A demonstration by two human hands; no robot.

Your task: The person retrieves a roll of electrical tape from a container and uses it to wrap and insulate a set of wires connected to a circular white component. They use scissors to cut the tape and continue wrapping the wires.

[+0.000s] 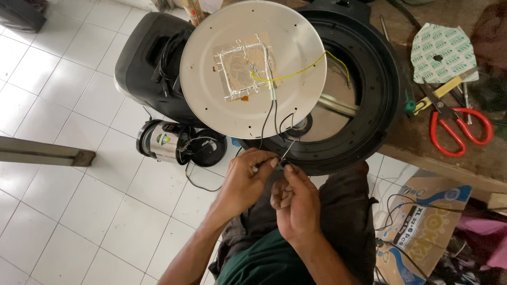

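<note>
Both hands meet at the centre of the view. The left hand [244, 177] pinches the thin black wire ends [274, 124] between thumb and fingertips; the right hand [292, 203], touching it at four o'clock, is closed on the same leads at their stripped tips. The wires rise toward twelve o'clock to the round silver metal plate [252, 68] with a foil-taped square patch, from which a yellow wire [296, 74] loops to three o'clock. Behind sits the black ring-shaped appliance housing [369, 100]. In my judgement, sound work here needs the tips held steady and close, with slack kept in the leads. Red-handled scissors [457, 129] lie at three o'clock on the wooden bench [422, 145].
</note>
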